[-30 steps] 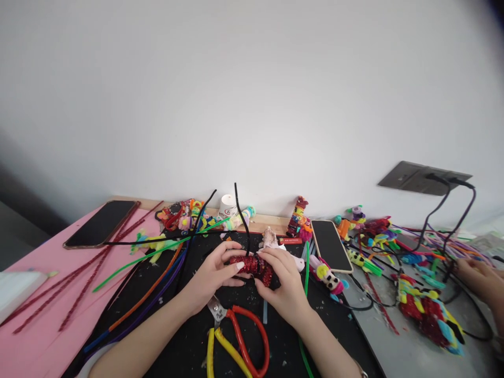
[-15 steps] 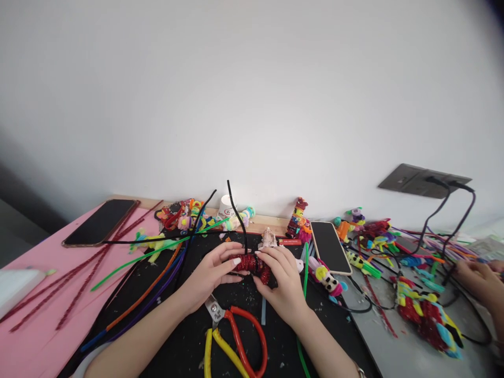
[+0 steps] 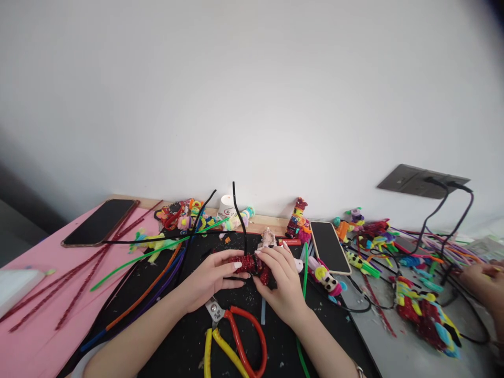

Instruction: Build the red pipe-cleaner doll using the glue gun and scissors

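Observation:
Between my hands is a red glittery pipe-cleaner figure [image 3: 246,261], lying sideways above the black mat [image 3: 189,336]. My left hand [image 3: 214,275] grips its left end, thumb on the near side. My right hand [image 3: 277,268] holds the right end, fingertips on top and thumb below. A black pipe cleaner [image 3: 241,220] is wound around the red body, and its free end sticks up toward the wall. Just below my hands lie pliers [image 3: 216,310] with one yellow handle, and scissors with red handles [image 3: 252,336]. Part of the figure is hidden by my fingers.
Phones lie at the left [image 3: 101,223] and right [image 3: 331,247]. Colourful pipe-cleaner figures [image 3: 298,218] stand along the back, with a paper cup [image 3: 226,206]. Loose red stems [image 3: 84,278] cross the pink mat [image 3: 43,252]. Another person's hand [image 3: 482,278] is at the right edge; cables run from a wall socket [image 3: 421,180].
The black pipe cleaner's upright end has shifted slightly right. My left fingers have closed in a little over the red figure. The other person's hand has moved slightly.

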